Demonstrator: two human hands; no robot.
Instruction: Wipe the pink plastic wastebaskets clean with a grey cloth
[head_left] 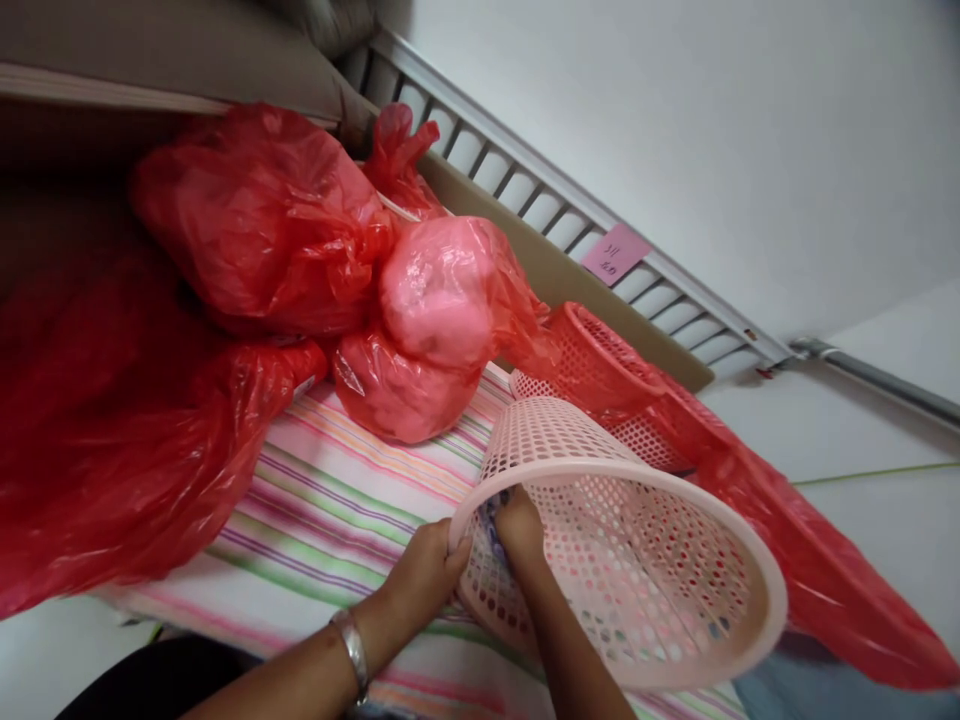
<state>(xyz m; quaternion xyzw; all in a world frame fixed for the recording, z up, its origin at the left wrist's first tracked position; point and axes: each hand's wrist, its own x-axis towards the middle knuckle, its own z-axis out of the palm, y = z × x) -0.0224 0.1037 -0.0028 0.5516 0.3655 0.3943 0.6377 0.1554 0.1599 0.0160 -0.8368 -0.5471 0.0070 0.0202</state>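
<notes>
A pale pink mesh plastic basket (551, 432) lies tipped on its side, its wide mouth facing me. My left hand (429, 572), with a silver bangle at the wrist, is closed on the left part of the basket's rim. Inside the mouth, my right hand (520, 528) is closed and pressed near the left wall. A small bluish-purple cloth-like piece (495, 528) shows at its fingers; most of it is hidden. Under the basket spreads a striped cloth (322, 478) in white, pink, green and purple.
Several stuffed red plastic bags (270, 220) crowd the left and back. A red mesh basket (600, 350) stands behind the pink one, with red plastic sheeting (810, 560) stretching right. Beyond are a slatted white rail (517, 195) and a pink note (616, 253).
</notes>
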